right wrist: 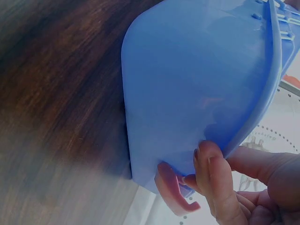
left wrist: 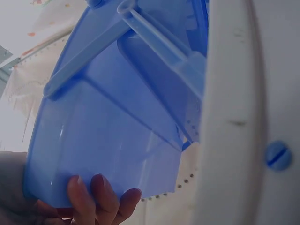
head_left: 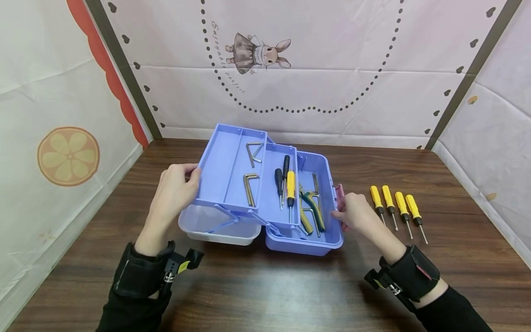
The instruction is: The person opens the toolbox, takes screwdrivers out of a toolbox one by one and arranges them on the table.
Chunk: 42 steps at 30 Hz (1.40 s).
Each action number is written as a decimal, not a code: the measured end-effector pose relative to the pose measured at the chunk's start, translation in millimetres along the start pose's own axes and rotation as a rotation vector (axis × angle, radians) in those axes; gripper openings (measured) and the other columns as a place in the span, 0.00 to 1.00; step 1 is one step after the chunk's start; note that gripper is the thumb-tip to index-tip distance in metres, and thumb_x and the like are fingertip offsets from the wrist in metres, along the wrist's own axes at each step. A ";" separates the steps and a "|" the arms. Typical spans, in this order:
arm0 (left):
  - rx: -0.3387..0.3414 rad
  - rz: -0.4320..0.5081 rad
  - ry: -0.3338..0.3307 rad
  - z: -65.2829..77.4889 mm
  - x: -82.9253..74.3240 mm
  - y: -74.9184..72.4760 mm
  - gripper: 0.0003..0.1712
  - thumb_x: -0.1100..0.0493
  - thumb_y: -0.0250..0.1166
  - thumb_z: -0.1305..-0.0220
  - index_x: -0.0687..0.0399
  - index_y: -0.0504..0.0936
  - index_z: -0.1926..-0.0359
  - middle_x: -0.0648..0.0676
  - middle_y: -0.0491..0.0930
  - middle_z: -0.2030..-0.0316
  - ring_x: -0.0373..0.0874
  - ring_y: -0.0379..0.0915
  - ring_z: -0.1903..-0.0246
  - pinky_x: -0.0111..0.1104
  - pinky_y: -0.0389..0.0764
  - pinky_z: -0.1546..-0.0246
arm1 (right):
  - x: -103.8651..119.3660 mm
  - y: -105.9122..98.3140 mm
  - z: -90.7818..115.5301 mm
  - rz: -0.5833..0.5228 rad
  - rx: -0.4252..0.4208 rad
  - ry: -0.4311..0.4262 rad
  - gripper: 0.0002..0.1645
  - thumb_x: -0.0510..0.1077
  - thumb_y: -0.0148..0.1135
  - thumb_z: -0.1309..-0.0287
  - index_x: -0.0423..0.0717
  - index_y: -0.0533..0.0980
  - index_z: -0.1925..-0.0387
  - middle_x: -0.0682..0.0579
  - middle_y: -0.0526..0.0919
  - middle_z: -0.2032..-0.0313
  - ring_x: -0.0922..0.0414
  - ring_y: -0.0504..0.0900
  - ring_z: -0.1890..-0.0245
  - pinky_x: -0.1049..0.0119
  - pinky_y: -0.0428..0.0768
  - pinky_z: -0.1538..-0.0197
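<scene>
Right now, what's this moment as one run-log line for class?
toolbox: open | left grip: holds upper tray | right grip: holds base rim beside pink latch | four yellow-handled screwdrivers: on wood-grain table

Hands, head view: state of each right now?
Left hand: closed, holding the upper tray by its left edge.
Right hand: closed, holding the blue toolbox at its right rim.

Dk wood tbl point(head_left: 232, 290), wht fabric walls point(head_left: 332, 41) w/ rabbit print point(head_left: 257, 54).
</scene>
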<state>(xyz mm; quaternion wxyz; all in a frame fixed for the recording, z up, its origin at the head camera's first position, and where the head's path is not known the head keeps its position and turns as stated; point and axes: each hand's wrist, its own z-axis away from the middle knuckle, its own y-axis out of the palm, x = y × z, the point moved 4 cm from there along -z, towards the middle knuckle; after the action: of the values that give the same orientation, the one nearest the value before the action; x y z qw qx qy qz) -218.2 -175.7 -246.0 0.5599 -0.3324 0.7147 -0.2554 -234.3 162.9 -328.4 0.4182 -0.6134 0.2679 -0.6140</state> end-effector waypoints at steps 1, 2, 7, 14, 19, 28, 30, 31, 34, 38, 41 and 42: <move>0.004 -0.006 -0.003 0.3 3.2 0.8 0.20 0.62 0.45 0.35 0.75 0.71 0.51 0.70 0.76 0.62 0.56 0.76 0.69 0.43 0.78 0.71 | 0.5 0.2 -0.3 -0.004 0.001 0.004 0.09 0.37 0.61 0.49 0.33 0.78 0.77 0.49 0.77 0.86 0.54 0.78 0.86 0.69 0.74 0.84; 0.009 -0.012 -0.008 0.7 6.3 1.7 0.20 0.62 0.45 0.35 0.75 0.72 0.51 0.69 0.76 0.63 0.56 0.76 0.69 0.43 0.78 0.71 | 0.8 0.5 -0.7 -0.008 0.001 0.008 0.09 0.37 0.61 0.49 0.33 0.78 0.77 0.49 0.77 0.86 0.54 0.78 0.86 0.69 0.74 0.84; 0.027 -0.026 -0.023 2.4 17.5 4.9 0.20 0.62 0.44 0.36 0.76 0.72 0.52 0.69 0.76 0.64 0.55 0.75 0.70 0.42 0.77 0.71 | 1.3 2.5 -1.9 -0.021 0.017 0.039 0.09 0.38 0.61 0.49 0.33 0.77 0.76 0.48 0.77 0.84 0.55 0.78 0.86 0.68 0.75 0.83; 0.039 -0.028 -0.061 3.7 28.2 8.0 0.20 0.63 0.43 0.37 0.77 0.71 0.55 0.69 0.75 0.66 0.54 0.74 0.71 0.39 0.77 0.74 | 2.9 2.9 -2.7 -0.023 0.017 0.042 0.09 0.38 0.62 0.49 0.34 0.77 0.76 0.48 0.77 0.82 0.55 0.78 0.85 0.69 0.74 0.83; 0.045 -0.017 -0.101 4.8 36.2 12.1 0.19 0.62 0.44 0.38 0.76 0.70 0.55 0.68 0.74 0.67 0.53 0.74 0.72 0.39 0.78 0.75 | 4.8 2.8 -2.7 -0.027 0.013 0.030 0.09 0.38 0.62 0.49 0.33 0.76 0.76 0.48 0.76 0.84 0.54 0.78 0.85 0.70 0.74 0.83; 0.002 -0.048 -0.078 1.9 42.1 16.9 0.17 0.64 0.44 0.40 0.76 0.70 0.59 0.64 0.72 0.72 0.52 0.70 0.74 0.37 0.74 0.76 | 5.4 2.2 -3.0 -0.009 0.029 0.043 0.10 0.40 0.62 0.49 0.34 0.77 0.75 0.48 0.77 0.82 0.54 0.79 0.84 0.70 0.75 0.82; -0.005 -0.064 -0.079 1.1 43.4 18.4 0.16 0.63 0.44 0.40 0.75 0.70 0.60 0.64 0.72 0.73 0.53 0.70 0.73 0.37 0.72 0.76 | 6.0 1.5 -3.1 0.005 0.033 0.040 0.10 0.40 0.62 0.49 0.34 0.78 0.74 0.47 0.77 0.82 0.54 0.78 0.84 0.70 0.74 0.82; -0.005 -0.069 -0.079 0.6 44.1 19.3 0.16 0.63 0.44 0.40 0.75 0.70 0.60 0.64 0.72 0.72 0.53 0.70 0.73 0.38 0.72 0.76 | 6.8 1.0 -2.8 0.018 0.036 0.035 0.10 0.41 0.62 0.49 0.34 0.78 0.73 0.47 0.78 0.82 0.54 0.78 0.84 0.70 0.74 0.82; 0.001 -0.082 -0.081 -0.2 45.6 21.7 0.16 0.63 0.44 0.39 0.75 0.70 0.61 0.67 0.73 0.71 0.54 0.70 0.73 0.40 0.73 0.75 | 10.4 -2.5 -1.7 0.068 0.035 0.019 0.12 0.42 0.62 0.49 0.34 0.79 0.72 0.47 0.78 0.82 0.56 0.76 0.85 0.70 0.72 0.83; 0.012 -0.082 -0.082 -0.8 46.0 23.6 0.16 0.63 0.43 0.39 0.76 0.69 0.62 0.68 0.73 0.71 0.54 0.71 0.74 0.39 0.73 0.77 | 23.1 -13.0 -0.4 0.139 -0.035 -0.040 0.14 0.45 0.63 0.49 0.34 0.78 0.71 0.47 0.78 0.81 0.58 0.73 0.85 0.69 0.71 0.82; 0.013 -0.085 -0.078 -1.4 45.8 25.0 0.16 0.63 0.42 0.39 0.76 0.68 0.63 0.68 0.73 0.72 0.53 0.70 0.76 0.36 0.71 0.80 | 38.5 -22.6 -0.7 0.171 -0.102 -0.092 0.15 0.46 0.63 0.50 0.35 0.78 0.70 0.47 0.79 0.77 0.58 0.73 0.82 0.68 0.72 0.80; 0.014 -0.087 -0.077 -1.6 45.9 25.5 0.16 0.63 0.42 0.39 0.76 0.68 0.63 0.68 0.72 0.72 0.53 0.70 0.77 0.36 0.71 0.81 | 44.3 -25.4 -1.2 0.174 -0.115 -0.107 0.15 0.47 0.63 0.50 0.35 0.78 0.70 0.47 0.79 0.76 0.57 0.73 0.81 0.68 0.72 0.79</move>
<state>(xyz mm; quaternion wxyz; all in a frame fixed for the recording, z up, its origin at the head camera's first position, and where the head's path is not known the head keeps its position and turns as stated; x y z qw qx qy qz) -231.5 -194.1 -293.3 0.5777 -0.3690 0.6756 -0.2714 -235.6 138.2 -283.7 0.4478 -0.6426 0.3324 -0.5254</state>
